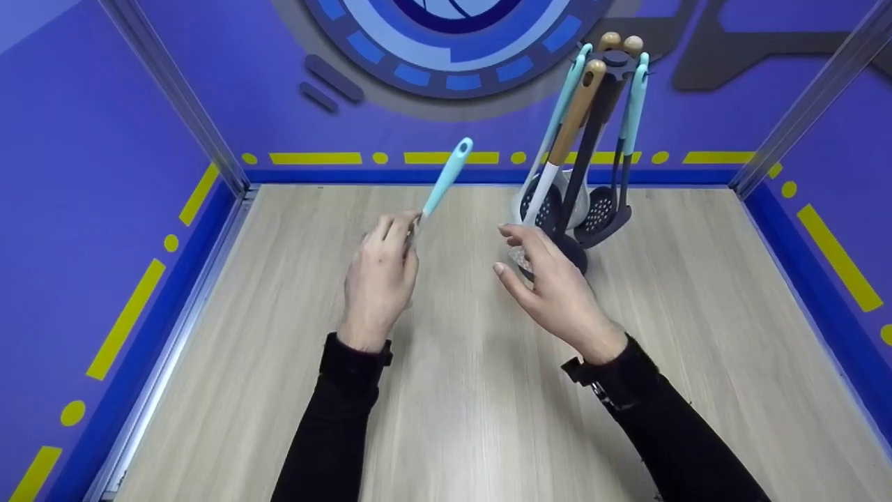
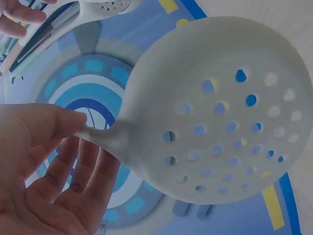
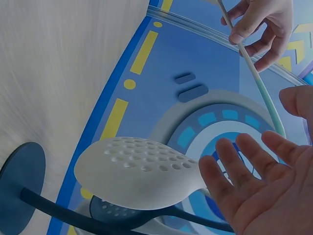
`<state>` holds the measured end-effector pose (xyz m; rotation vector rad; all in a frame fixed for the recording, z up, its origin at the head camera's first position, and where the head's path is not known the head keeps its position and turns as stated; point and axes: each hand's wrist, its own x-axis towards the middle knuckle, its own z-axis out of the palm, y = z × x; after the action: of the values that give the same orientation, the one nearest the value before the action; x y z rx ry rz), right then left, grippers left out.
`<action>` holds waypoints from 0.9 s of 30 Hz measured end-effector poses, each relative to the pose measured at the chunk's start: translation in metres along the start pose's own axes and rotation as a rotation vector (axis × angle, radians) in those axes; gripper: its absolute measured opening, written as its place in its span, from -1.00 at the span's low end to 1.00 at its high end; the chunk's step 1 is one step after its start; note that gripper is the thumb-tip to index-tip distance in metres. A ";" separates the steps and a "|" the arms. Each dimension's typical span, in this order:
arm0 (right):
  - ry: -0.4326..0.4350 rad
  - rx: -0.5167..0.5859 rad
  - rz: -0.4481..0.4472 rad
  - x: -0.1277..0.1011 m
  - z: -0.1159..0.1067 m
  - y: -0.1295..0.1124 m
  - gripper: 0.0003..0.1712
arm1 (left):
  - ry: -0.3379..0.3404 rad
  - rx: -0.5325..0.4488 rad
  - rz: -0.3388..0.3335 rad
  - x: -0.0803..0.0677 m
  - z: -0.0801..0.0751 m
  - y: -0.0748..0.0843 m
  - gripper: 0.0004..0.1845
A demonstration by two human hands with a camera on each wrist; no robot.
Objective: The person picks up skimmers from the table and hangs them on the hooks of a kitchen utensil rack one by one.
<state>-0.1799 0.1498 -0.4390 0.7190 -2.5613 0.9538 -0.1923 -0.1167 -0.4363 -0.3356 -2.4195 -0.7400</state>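
Note:
My left hand [image 1: 401,233] pinches the neck of a white perforated skimmer [image 2: 220,112] between thumb and fingers. Its teal handle [image 1: 449,171] points up and away toward the back wall; the hand hides its head in the head view. The left wrist view shows the left hand [image 2: 85,134] and the round holed head close up. My right hand [image 1: 505,249] hovers open with relaxed fingers, just left of the dark utensil stand [image 1: 592,139]. In the right wrist view the right hand [image 3: 266,122] is spread beside a second white skimmer [image 3: 137,171] hanging on the stand.
The stand carries several hanging utensils with teal and wooden handles, and its round dark base [image 3: 19,171] sits on the pale wooden tabletop [image 1: 453,418]. Blue walls with yellow markings [image 1: 125,321] enclose the table on three sides.

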 end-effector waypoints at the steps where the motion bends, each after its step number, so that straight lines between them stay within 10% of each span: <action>1: -0.001 0.012 0.005 0.000 -0.001 -0.001 -0.36 | -0.002 -0.002 0.006 -0.001 0.000 0.002 -0.59; 27: 0.018 0.260 0.051 0.014 -0.009 -0.010 -0.43 | -0.054 -0.035 0.131 -0.019 0.018 0.045 -0.51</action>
<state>-0.1848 0.1445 -0.4211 0.7105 -2.4768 1.3212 -0.1682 -0.0713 -0.4403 -0.5297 -2.4100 -0.7242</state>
